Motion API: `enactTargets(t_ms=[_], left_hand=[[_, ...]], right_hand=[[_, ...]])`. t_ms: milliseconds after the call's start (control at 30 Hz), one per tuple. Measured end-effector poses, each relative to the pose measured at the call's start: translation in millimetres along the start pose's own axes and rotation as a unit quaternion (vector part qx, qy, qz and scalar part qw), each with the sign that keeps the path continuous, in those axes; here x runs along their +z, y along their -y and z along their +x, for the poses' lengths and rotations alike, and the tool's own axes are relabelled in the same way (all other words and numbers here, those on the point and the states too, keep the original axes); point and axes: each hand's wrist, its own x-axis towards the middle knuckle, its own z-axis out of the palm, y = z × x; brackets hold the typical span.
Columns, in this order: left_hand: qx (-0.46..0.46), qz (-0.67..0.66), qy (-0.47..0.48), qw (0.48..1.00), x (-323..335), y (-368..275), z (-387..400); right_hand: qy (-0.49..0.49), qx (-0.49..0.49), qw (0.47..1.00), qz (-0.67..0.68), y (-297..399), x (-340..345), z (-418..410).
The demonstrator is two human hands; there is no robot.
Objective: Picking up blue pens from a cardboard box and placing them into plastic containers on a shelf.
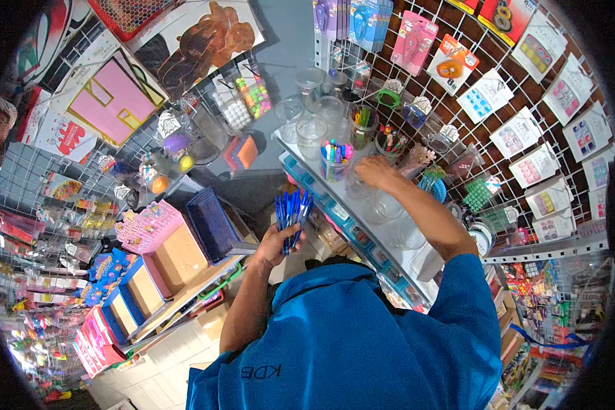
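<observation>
A bunch of blue ballpoint pens (291, 207) stands upright in my left hand (279, 243), at the centre beside the shelf edge. Over the shelf, my right hand (374, 171) reaches down among clear plastic jars; its fingertips are at a clear jar (357, 184), and I cannot tell whether they grip it. Just left of that hand is a clear cup of colourful pens (336, 159). Behind it stand a cup of green and yellow sticks (363, 123) and a cup of dark and red pencils (390, 141). More clear jars (311, 134) sit at the shelf's far end.
Blue drawers (348, 228) run under the shelf. Packets of press-on nails (516, 130) hang on a white wire grid at right. At left are a dark blue plastic basket (211, 225), open cardboard display boxes (178, 259) and a pink gift bag (120, 100) on another grid.
</observation>
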Motion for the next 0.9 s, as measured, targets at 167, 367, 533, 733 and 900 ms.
enactTargets(t_ms=[167, 367, 533, 733, 900], left_hand=[[-0.007, -0.001, -0.008, 1.0, -5, 2, 0], [-0.01, 0.002, -0.008, 1.0, -6, 2, 2], [-0.007, -0.006, -0.006, 1.0, -5, 1, 3], [-0.013, 0.008, -0.02, 1.0, -4, 1, 5], [-0.018, 0.01, -0.017, 1.0, -6, 1, 7]], right_hand=[[-0.002, -0.009, 1.0, 0.008, 4, -12, -4], [-0.049, -0.022, 0.998, 0.029, 1, -11, -10], [-0.051, -0.009, 0.998, 0.036, 4, -11, -12], [-0.039, -0.011, 0.999, 0.023, 1, -5, -9], [-0.068, -0.013, 0.997, 0.023, 2, -5, -11]])
